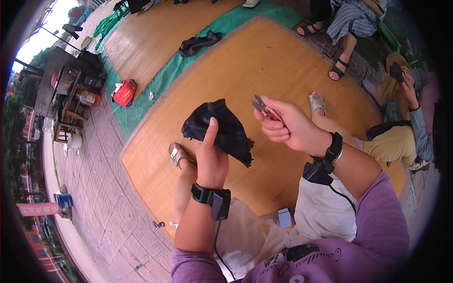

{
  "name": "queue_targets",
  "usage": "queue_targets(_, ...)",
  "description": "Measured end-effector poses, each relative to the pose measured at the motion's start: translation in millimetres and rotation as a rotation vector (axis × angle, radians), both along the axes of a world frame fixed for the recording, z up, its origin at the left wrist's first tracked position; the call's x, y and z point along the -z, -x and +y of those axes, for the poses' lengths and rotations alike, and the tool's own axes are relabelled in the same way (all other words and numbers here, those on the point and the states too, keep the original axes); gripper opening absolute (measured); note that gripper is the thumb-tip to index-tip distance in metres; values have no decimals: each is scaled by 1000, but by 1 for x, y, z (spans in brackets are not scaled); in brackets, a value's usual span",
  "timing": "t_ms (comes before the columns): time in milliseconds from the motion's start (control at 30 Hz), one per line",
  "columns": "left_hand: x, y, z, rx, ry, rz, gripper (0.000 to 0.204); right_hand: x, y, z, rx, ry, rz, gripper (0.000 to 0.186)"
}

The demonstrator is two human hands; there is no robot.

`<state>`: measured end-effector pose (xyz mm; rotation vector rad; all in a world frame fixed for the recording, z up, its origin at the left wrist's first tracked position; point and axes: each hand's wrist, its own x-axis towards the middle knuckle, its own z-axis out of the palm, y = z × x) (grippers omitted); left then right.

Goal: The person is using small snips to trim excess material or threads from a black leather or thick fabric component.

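Note:
A dark plaid piece of cloth (218, 126) with frayed edges is held up in my left hand (211, 158), the thumb pressed on its near face and the other fingers hidden behind it. To the right, my right hand (293, 123) is closed around small thread snips (265, 108) with red on the handles. Their pointed metal blades stick out toward the cloth, a gap away from it. Both hands are raised above my lap, and each wrist wears a black strap with a box and a cable.
Below lies a broad tan mat (264, 61) on a green sheet (163, 85). A dark garment (200, 43) and a red packet (124, 93) rest farther off. At the right sits a person holding a dark piece (396, 71). A small light-blue-faced box (284, 218) lies between my legs.

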<state>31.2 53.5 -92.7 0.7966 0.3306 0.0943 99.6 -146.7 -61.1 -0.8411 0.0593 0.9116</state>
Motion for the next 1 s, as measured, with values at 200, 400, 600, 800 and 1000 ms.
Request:
queue_targets(200,0,2,-16,53,-28,-2,28,10,14,13,-164,75,-69,45)
queue_targets(400,1,-4,-16,55,-59,-23,25,11,7,18,-157,64,-84,45)
queue_targets(600,-3,-5,-19,77,-23,-7,30,-3,5,10,-64,65,-53,45)
queue_targets(800,-7,11,-18,52,35,-27,26,9,18,13,-61,-7,-27,44)
queue_targets(1000,-9,9,-18,36,28,-22,27,8,17,13,-49,-21,1,43)
